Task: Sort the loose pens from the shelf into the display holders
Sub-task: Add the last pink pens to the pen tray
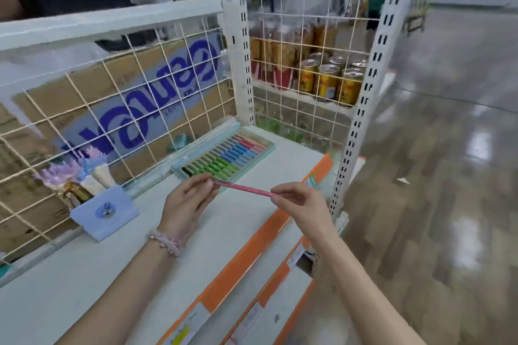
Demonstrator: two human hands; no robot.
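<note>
From the head camera, a slim pink pen (pixel 243 188) hangs in the air above the white shelf (pixel 140 274), near its orange front edge. Its long axis runs nearly level, the darker tip pointing towards the shelf's back left. The left hand (pixel 188 199) pinches that tip end; the right hand (pixel 301 202) pinches the other. A pale blue holder of pastel pens (pixel 104 213) stands by the back wire grid, an open tray of coloured pastels (pixel 227 157) beyond.

Single head-worn wide-angle view — looks forward and down from above the shelf (pixel 252 232), close to both hands; edges distorted — aisle floor (pixel 448 148) at right.
</note>
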